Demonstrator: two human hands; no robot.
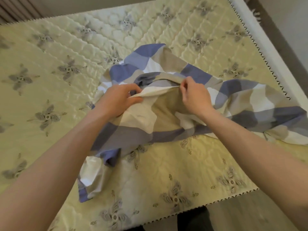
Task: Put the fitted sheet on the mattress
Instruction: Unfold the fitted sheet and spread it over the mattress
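Observation:
A checked fitted sheet (166,112) in blue, beige and white lies bunched in the middle of the mattress (50,80), which is pale yellow and quilted with grey flower motifs. My left hand (120,99) pinches a pale edge of the sheet near the bundle's centre. My right hand (195,95) pinches the same edge a little further right. The fabric edge stretches taut between the two hands, opening a fold. Part of the sheet trails toward the near left and out to the right edge of the bed.
The mattress has a zigzag trim (270,55) along its right and near edges. A white bed frame rail (260,30) runs down the right side, with grey floor (250,214) beyond the near edge. Bare mattress surrounds the bundle on the left and far side.

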